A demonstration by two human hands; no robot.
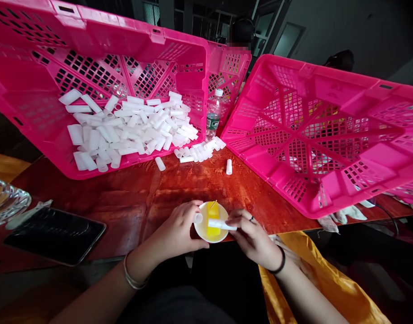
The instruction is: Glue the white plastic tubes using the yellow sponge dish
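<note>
A small white bowl [199,235] with a yellow block [213,210] in it is at the table's near edge. My left hand [181,227] is at the bowl's left side, fingers closed on a short white plastic tube [198,218] whose open end shows. From the right, my right hand [252,234] pinches another white tube [223,224], held level over the yellow block; I cannot tell whether they touch. A thin stick [213,204] leans at the back of the bowl. One white tube [229,167] stands upright farther off, and another [160,164] lies to the left.
A pink crate [206,90] tipped on its side holds a heap of white tubes [135,126]. More tubes [203,150] lie before a water bottle [213,117]. Another pink crate [270,180] stands right. A black phone [58,234] lies left, near a clear glass dish [7,200].
</note>
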